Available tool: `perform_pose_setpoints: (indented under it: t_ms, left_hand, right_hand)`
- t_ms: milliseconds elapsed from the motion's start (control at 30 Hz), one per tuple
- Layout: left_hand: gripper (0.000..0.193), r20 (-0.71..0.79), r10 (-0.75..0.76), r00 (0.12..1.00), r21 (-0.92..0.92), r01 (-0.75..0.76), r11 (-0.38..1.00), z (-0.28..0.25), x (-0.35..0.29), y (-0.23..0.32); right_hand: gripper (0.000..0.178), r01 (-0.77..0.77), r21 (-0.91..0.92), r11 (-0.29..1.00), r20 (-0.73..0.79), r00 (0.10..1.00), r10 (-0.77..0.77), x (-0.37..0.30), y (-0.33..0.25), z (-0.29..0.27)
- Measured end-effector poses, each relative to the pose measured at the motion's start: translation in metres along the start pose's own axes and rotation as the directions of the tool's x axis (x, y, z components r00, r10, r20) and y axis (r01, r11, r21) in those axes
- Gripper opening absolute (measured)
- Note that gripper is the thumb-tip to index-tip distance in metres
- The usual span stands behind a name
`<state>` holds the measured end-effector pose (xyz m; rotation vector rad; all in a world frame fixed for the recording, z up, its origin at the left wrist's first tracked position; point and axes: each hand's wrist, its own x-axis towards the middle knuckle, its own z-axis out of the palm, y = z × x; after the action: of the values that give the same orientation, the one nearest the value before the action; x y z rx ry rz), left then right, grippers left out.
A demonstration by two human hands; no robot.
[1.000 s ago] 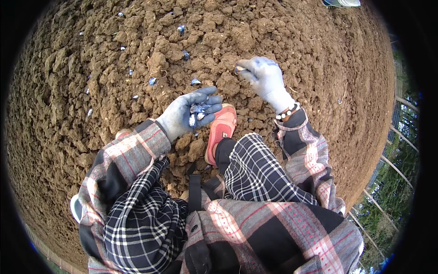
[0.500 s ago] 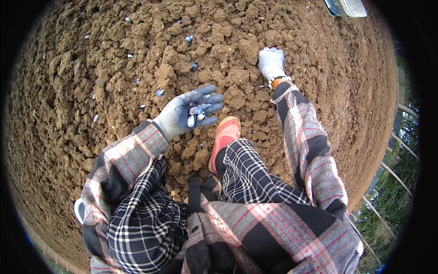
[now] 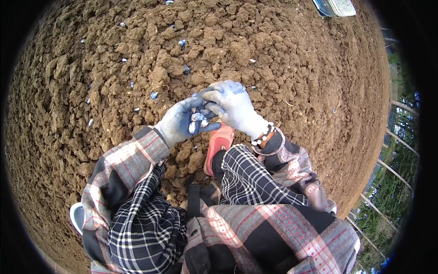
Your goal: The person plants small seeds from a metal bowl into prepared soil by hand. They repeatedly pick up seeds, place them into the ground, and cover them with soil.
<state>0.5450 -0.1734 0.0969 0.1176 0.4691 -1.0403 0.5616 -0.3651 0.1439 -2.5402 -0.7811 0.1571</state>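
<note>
My left hand (image 3: 174,122), in a grey-blue coated glove, is palm up and cupped around several blue-and-white pieces shaped like garlic cloves (image 3: 198,118). Over its fingers bends my right hand (image 3: 233,106), in a pale glove with a white bead bracelet at the wrist. The right fingertips reach into the cupped palm beside the cloves. Whatever they pinch is hidden behind the fingers. Below the hands, a pink shoe (image 3: 221,140) rests on lumpy brown soil (image 3: 292,73).
More blue-and-white cloves, such as one clove (image 3: 154,95) left of my hands and another clove (image 3: 252,60) beyond them, lie scattered on the soil. A flat-sided container (image 3: 335,7) stands far right. A white rounded object (image 3: 77,217) shows beside my left sleeve. Curved poles (image 3: 401,141) edge the right side.
My right hand has come back from the soil at the far right to the left palm. The left hand stays nearly in place with its cloves. A clove now shows where the right hand was.
</note>
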Motion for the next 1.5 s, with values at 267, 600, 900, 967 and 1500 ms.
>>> perform_pose_setpoints:
  t_ms: [267,600,900,967,1500]
  left_hand:
    - [0.045,-0.012,0.091,0.996,-0.034,-0.091,0.995,0.001,0.009,0.026]
    - [0.046,-0.049,0.227,0.973,-0.040,-0.229,0.973,-0.007,-0.004,0.065]
    - [0.046,-0.011,0.296,0.955,-0.207,-0.291,0.934,0.007,0.001,0.065]
    - [0.046,0.025,0.266,0.964,-0.216,-0.255,0.942,0.014,0.010,0.060]
    - [0.037,-0.056,0.203,0.978,-0.267,-0.210,0.941,-0.008,0.016,0.072]
  right_hand:
    - [0.012,-0.147,-0.715,0.683,0.021,0.973,0.231,0.093,0.159,-0.065]
    - [0.017,0.032,-0.823,0.567,0.392,0.755,0.525,0.145,0.213,-0.019]
    - [0.025,0.072,-0.375,0.924,0.105,0.994,-0.035,0.100,0.091,-0.064]
    - [0.030,0.278,-0.255,0.926,0.203,0.952,-0.229,0.095,0.034,-0.051]
    - [0.017,0.104,-0.855,0.508,0.366,0.816,0.448,0.208,0.180,-0.059]
